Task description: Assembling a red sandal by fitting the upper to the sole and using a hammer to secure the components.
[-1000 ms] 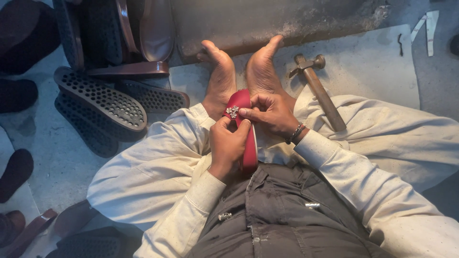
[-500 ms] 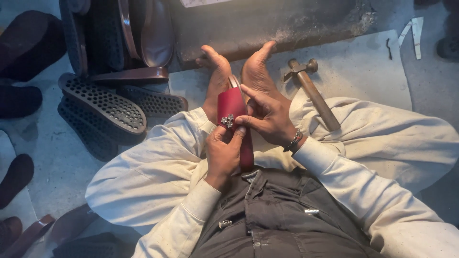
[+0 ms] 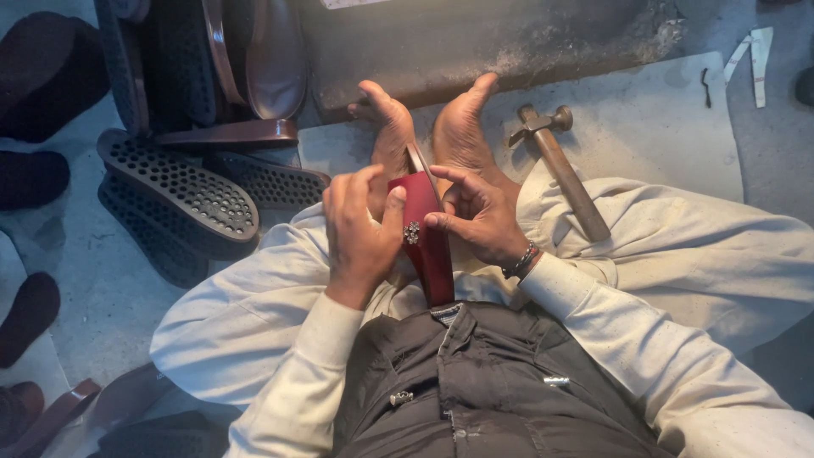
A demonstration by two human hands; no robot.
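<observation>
A dark red shoe upper (image 3: 426, 237) stands on edge between my two bare feet (image 3: 428, 131), running from my lap toward my toes. A small silver ornament (image 3: 412, 232) sits on its left face. My left hand (image 3: 360, 233) wraps the piece from the left, thumb pressed beside the ornament. My right hand (image 3: 479, 216), with a beaded bracelet at the wrist, pinches the piece from the right with fingertips near the ornament. I sit cross-legged in pale trousers and a dark vest.
A wooden-handled hammer (image 3: 560, 170) lies on a pale sheet (image 3: 661, 127) to the right of my feet. Black perforated shoe soles (image 3: 182, 191) lie at the left, with brown shoes (image 3: 246, 76) stacked above them. A worn stone block (image 3: 509, 42) stands past my toes.
My left hand has slid up from below the red piece to wrap its left side. The piece has turned more on edge, and my right fingers have shifted to its right side.
</observation>
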